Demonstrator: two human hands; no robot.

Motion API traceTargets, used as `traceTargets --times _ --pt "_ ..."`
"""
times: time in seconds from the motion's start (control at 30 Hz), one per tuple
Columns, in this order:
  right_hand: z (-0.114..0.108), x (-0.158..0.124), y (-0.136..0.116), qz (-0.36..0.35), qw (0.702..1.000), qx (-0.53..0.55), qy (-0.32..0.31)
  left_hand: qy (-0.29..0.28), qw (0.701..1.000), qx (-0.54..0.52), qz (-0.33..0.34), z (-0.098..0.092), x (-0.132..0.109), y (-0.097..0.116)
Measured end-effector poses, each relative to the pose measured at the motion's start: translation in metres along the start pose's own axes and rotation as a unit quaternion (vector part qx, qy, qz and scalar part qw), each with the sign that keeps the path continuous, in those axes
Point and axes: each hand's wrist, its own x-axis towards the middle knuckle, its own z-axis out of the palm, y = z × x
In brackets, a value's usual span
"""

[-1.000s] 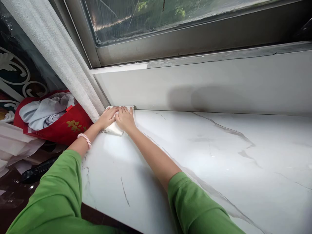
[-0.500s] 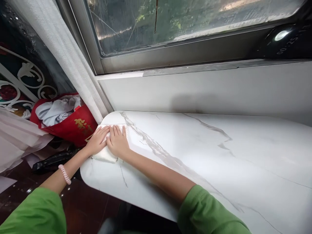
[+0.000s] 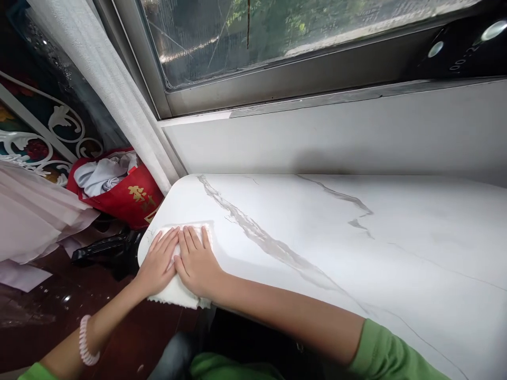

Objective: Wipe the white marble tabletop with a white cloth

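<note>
A white cloth [image 3: 176,293] lies at the near left corner of a white marble tabletop [image 3: 317,227], its lower edge hanging over the rim. My left hand [image 3: 158,261] lies flat on the cloth with fingers stretched out. My right hand [image 3: 196,258] lies flat beside it, touching it, also pressing the cloth. A pink bead bracelet [image 3: 85,343] sits on my left wrist. Both sleeves are green.
A white curtain [image 3: 114,100] hangs at the left beside a window [image 3: 277,31] above the table. On the dark floor at the left stand a red bag [image 3: 127,195] with grey clothes, a black item [image 3: 106,253] and pale pink fabric [image 3: 35,221].
Both hands have slid the cloth from the far left corner by the wall back along the table's left side to its near edge. The view has shifted with them.
</note>
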Motion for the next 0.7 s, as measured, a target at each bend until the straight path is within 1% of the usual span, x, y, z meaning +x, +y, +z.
traceTargets --times 0.07,0.13,0.2,0.27,0.37,0.5,0.6,0.7 --pt "-0.003 0.002 0.002 -0.004 1.000 0.003 -0.009 -0.010 1.000 0.005 0.006 0.000 0.002 0.001" --pt "-0.006 0.007 0.005 0.011 0.999 0.015 -0.031 -0.018 1.000 0.003 0.016 0.000 0.008 -0.003" --pt "-0.009 0.015 0.010 0.038 0.998 0.026 -0.050 -0.022 0.999 -0.004 0.025 0.002 0.021 -0.009" --pt "-0.012 0.025 0.020 0.065 0.997 0.023 -0.045 -0.027 0.999 -0.014 0.036 0.005 0.042 -0.016" --pt "-0.017 0.046 0.050 0.098 0.995 -0.010 -0.006 -0.036 0.998 -0.025 0.041 0.013 0.091 -0.023" --pt "-0.026 0.082 0.113 0.137 0.988 -0.060 0.045 -0.022 0.999 -0.021 0.023 0.031 0.172 -0.032" --pt "-0.037 0.106 0.161 0.155 0.982 -0.086 0.068 -0.014 0.999 -0.023 0.029 0.045 0.231 -0.037" --pt "-0.050 0.121 0.196 0.176 0.975 -0.106 0.086 0.002 0.998 -0.038 0.053 0.055 0.276 -0.038"
